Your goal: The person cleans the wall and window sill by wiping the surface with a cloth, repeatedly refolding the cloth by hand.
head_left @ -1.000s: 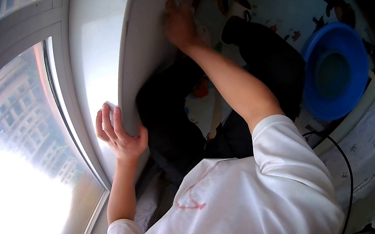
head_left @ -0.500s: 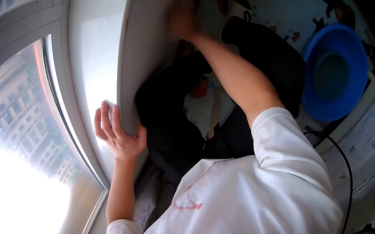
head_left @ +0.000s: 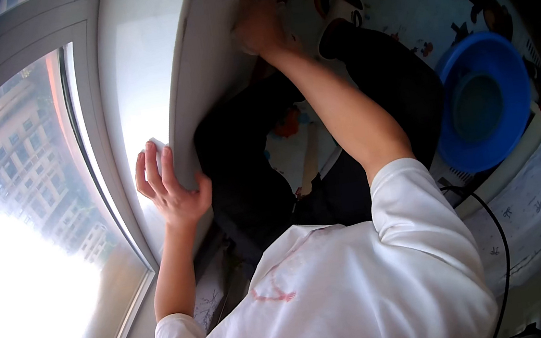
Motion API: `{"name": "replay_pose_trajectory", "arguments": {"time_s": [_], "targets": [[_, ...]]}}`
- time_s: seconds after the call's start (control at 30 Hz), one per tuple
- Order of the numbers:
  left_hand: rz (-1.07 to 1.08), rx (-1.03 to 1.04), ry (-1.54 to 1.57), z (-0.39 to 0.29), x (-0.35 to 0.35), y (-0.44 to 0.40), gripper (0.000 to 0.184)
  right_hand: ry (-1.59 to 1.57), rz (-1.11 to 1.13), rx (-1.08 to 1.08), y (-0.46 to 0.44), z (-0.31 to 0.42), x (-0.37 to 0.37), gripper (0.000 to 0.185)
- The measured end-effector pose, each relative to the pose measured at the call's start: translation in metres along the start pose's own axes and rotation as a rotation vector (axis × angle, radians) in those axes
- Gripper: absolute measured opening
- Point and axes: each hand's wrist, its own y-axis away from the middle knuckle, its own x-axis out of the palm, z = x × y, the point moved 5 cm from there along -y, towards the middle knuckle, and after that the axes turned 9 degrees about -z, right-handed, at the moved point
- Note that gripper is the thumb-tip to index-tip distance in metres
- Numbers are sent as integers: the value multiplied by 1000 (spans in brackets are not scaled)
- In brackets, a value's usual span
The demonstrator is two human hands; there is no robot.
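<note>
My left hand [head_left: 174, 195] rests on the white window sill [head_left: 137, 105], fingers spread and slightly bent, the thumb by the sill's front edge. A small pale edge shows at its fingertips; I cannot make out what it is. Farther forward, my right hand [head_left: 259, 27] is against the pale wall panel [head_left: 213, 52] below the sill. That hand is dark and blurred, and its fingers are hard to read. Small pale patches show beside it, too unclear to name.
On the left is a window [head_left: 56, 220] with a building outside. My bent legs in dark trousers [head_left: 389, 76] and a shoe [head_left: 346, 9] lie ahead. At the right stand a blue basin [head_left: 511, 87] and a black cable [head_left: 504, 240] over patterned white cloth [head_left: 533, 215].
My right hand has shifted back and forth slightly along the wall panel, moving right and then left again. My left hand has stayed nearly in place on the sill.
</note>
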Motion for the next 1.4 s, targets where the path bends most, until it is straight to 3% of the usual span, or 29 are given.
{"name": "replay_pose_trajectory", "arguments": {"time_s": [0.3, 0.4, 0.47, 0.5, 0.57, 0.63, 0.73, 0.8, 0.87, 0.93, 1.03, 1.13, 1.23, 1.33, 1.4], "targets": [[-8, -2, 15, -2, -1, 0, 68, 85, -73, -191, -5, -4, -10, 34], [22, 3, -10, -1, 0, 1, 71, -214, 23, -30, 3, -5, -49, 36], [16, 30, -15, -2, 0, 0, 75, -403, -87, 93, -15, -19, -37, 36], [9, 27, -18, -1, 3, -8, 75, -434, -213, 126, -23, -24, 17, 34], [53, -1, -23, -4, -4, -4, 75, -501, -233, 135, -9, -17, 31, 36], [40, 5, -26, -2, -1, -1, 75, -528, -97, 84, -8, -21, -18, 48], [38, 5, -20, -4, -2, -5, 75, -407, -310, 109, -4, -9, 0, 46], [42, 0, -9, -4, -4, -4, 74, -391, -83, -91, -9, -26, -14, 44], [44, -7, -19, -2, -3, 2, 74, -560, 14, -12, -12, -30, -16, 42], [35, -1, -27, 1, -1, 0, 74, -906, -22, 367, -15, -33, -9, 40], [31, 1, -21, -1, -1, -2, 73, -947, -134, 408, -7, -21, -25, 40], [37, -2, -16, -3, -4, -1, 73, -753, -47, 112, -15, -34, -16, 37], [29, 4, -19, 0, -2, -3, 73, -1019, 124, 449, -18, -35, -16, 36], [32, -3, -15, -1, -2, -1, 72, -1093, -81, 495, -8, -29, -46, 35], [30, -1, -14, -1, -2, -2, 72, -935, -91, 242, -17, -36, 2, 35]]}}
